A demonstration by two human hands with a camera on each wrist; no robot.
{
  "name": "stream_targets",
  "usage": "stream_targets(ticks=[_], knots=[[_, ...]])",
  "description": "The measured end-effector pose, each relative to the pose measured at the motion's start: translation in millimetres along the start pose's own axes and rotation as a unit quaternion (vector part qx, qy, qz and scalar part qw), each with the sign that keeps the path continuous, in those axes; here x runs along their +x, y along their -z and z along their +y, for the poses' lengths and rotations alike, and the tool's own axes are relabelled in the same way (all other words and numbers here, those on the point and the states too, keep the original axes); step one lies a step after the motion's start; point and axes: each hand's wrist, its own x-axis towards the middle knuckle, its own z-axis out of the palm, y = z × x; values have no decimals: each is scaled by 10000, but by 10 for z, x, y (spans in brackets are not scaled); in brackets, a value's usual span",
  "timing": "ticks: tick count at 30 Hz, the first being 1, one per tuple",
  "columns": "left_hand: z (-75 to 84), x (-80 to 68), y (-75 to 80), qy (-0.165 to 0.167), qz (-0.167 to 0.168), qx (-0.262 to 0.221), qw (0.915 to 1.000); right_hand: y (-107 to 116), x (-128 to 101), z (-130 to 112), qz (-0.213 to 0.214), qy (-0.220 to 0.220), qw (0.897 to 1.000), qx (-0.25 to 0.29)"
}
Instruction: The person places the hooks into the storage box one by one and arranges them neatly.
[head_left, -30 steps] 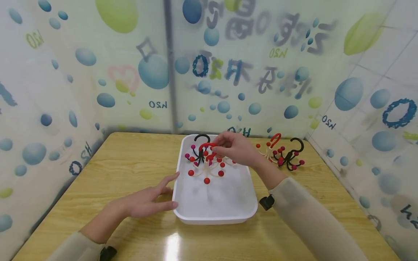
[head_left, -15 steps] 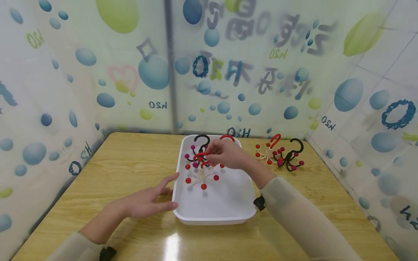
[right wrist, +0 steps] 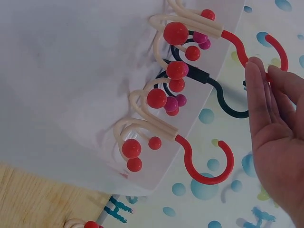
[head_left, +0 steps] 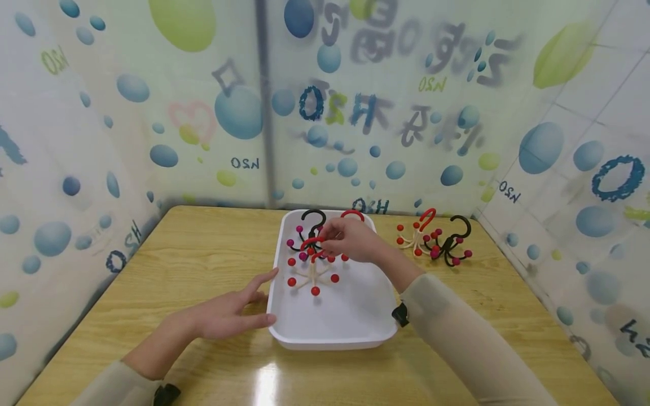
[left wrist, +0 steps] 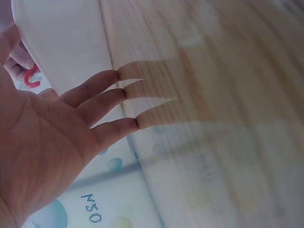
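My right hand (head_left: pixel 350 239) pinches the red curved hook of a cream multi-arm hanger (head_left: pixel 313 273) with red ball tips. This hanger stands upright over the left part of a white tray (head_left: pixel 345 324); whether its balls touch the bottom, I cannot tell. Behind it in the tray is a black hanger (right wrist: pixel 197 75) with magenta balls. Another cream hanger (right wrist: pixel 164 129) with a red hook sits at the tray's back right, partly hidden by my hand in the head view. My left hand (head_left: pixel 231 313), fingers spread, touches the tray's left side with thumb and forefinger.
Right of the tray, a cream hanger (head_left: pixel 416 241) with a red hook and a black hanger (head_left: pixel 449 248) stand close together on the wooden table (head_left: pixel 213 242). A patterned curtain wall (head_left: pixel 203 169) rises behind and along both sides.
My right hand has carried the cream hanger left and toward me within the tray, uncovering the red hook at the back. Over the last half second it barely moved. The left hand stayed put.
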Motion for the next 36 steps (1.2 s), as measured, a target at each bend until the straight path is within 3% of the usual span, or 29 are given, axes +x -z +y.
stream_targets(ticks=[8,21,30,36], knots=[[14,4,3,174,-77,-80,9998,13,-8,-6,22,-122,9998,130],[27,-8,0,160,-53,-53,9998,79,-56,50,114,-175,9998,73],[30,-9,-8,139,-11,-3,9999,301,-347,209,327,-181,9991,188],[36,-1,-12,169,-33,6,9999,506,-599,444,594,-133,9977,310]])
